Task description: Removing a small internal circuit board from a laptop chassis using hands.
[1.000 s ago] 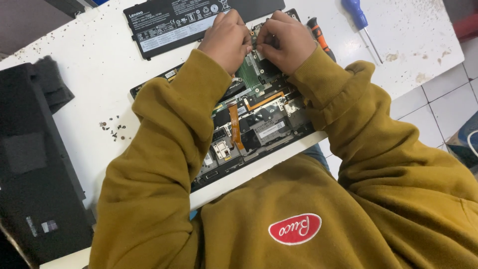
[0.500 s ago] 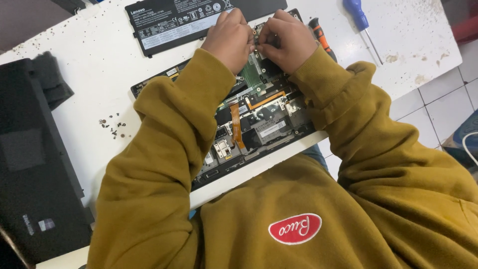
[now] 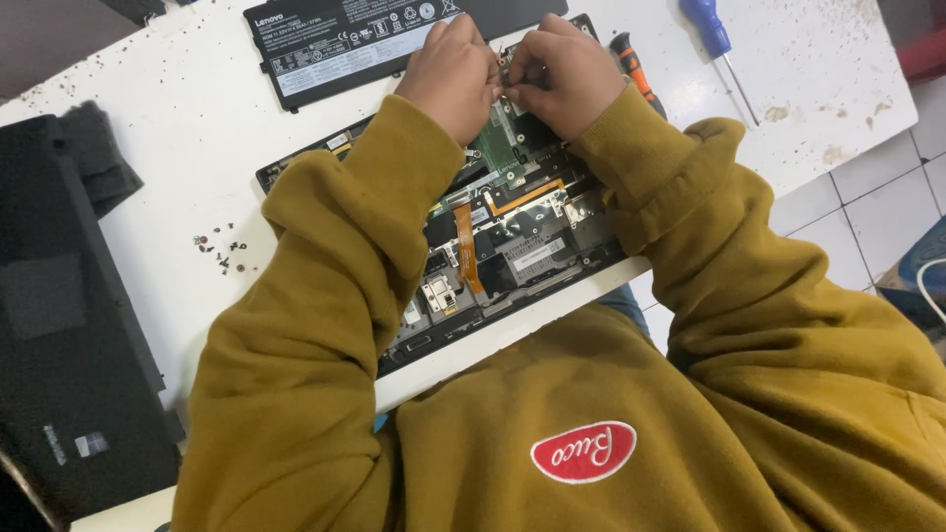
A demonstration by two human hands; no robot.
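White counter (image 3: 177,177) carries my opened laptop (image 3: 493,246); left hand (image 3: 455,74) and right hand (image 3: 562,74) pinch a small part together over its green board (image 3: 507,148), steadying it.

Head view, steep downward, close over table (image 3: 177,187).

Pretty cramped up top: the battery pack (image 3: 394,39) sits right beyond the left hand (image 3: 451,74), and an orange screwdriver (image 3: 636,79) hugs the right hand (image 3: 567,74). Bare table (image 3: 197,177) opens left, apart from loose screws (image 3: 219,251).
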